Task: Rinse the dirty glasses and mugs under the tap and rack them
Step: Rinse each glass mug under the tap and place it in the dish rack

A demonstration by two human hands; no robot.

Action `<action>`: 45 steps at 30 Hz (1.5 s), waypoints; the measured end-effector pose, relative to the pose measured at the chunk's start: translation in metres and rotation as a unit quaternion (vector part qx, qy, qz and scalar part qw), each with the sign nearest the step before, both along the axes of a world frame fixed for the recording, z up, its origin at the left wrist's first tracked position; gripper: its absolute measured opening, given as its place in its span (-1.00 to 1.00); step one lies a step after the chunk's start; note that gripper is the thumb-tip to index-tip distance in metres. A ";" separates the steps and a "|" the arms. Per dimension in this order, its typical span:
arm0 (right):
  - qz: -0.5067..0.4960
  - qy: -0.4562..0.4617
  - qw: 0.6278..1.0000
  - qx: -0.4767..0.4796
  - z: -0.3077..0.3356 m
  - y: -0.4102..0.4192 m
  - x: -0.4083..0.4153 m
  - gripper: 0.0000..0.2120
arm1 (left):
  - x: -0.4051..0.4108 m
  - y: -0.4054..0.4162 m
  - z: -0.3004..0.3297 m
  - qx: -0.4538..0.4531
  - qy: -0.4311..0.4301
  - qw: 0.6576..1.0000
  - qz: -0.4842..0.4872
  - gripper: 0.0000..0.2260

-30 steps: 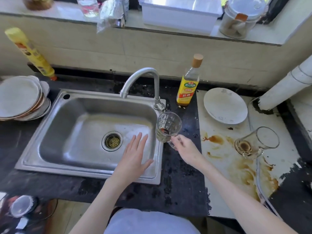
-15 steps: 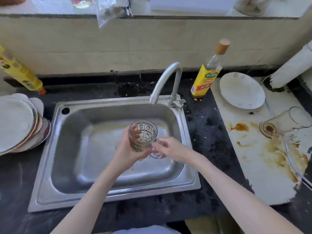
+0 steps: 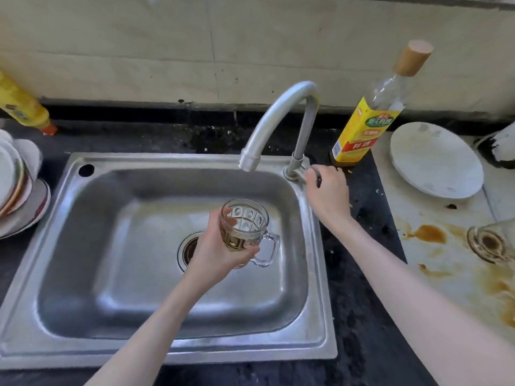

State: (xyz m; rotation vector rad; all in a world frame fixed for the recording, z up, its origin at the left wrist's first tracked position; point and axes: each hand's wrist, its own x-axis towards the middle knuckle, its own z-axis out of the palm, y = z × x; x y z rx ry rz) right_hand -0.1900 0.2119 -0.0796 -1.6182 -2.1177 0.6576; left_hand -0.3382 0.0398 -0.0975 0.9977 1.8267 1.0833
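- A clear dimpled glass mug with a handle is held upright over the stainless steel sink basin, below and just in front of the curved metal tap spout; brownish dregs are seen at its bottom.
- The left hand is wrapped round the mug's body.
- The tap's lever is gripped by the right hand at the tap base.
- A second dirty glass is lying tipped on the stained white counter, well off to the right.

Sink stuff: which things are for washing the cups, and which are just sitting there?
For the job: glass mug in the left hand; tap handle gripped by the right hand; tap; sink; tipped dirty glass.

Just sitting: oil bottle, white plate, stacked plates, yellow bottle.
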 end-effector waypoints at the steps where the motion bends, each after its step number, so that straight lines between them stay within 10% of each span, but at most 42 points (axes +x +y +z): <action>1: -0.005 0.016 1.000 0.022 -0.004 -0.004 0.002 -0.71 | 0.001 0.001 -0.002 -0.003 0.003 1.000 0.000 -0.36; 19: 0.109 -0.289 0.931 0.195 -0.060 -0.038 0.007 -0.46 | 0.005 -0.012 -0.001 -0.040 -0.004 0.998 0.052 -0.34; 25: 0.100 0.022 0.995 0.021 -0.043 -0.061 0.007 -0.63 | 0.001 -0.007 0.000 -0.034 -0.014 0.998 0.052 -0.36; 28: 0.120 0.228 0.949 -0.180 -0.032 -0.096 0.001 -0.69 | -0.002 -0.005 -0.002 -0.050 -0.031 0.996 0.061 -0.40; 38: -0.047 0.353 0.852 -0.384 -0.029 -0.103 -0.035 -0.59 | 0.011 0.002 -0.018 -0.081 -0.125 0.984 0.097 -0.67; 45: -0.061 0.309 0.860 -0.402 -0.037 -0.104 -0.037 -0.55 | 0.014 0.011 -0.024 -0.076 0.077 0.993 0.052 -0.58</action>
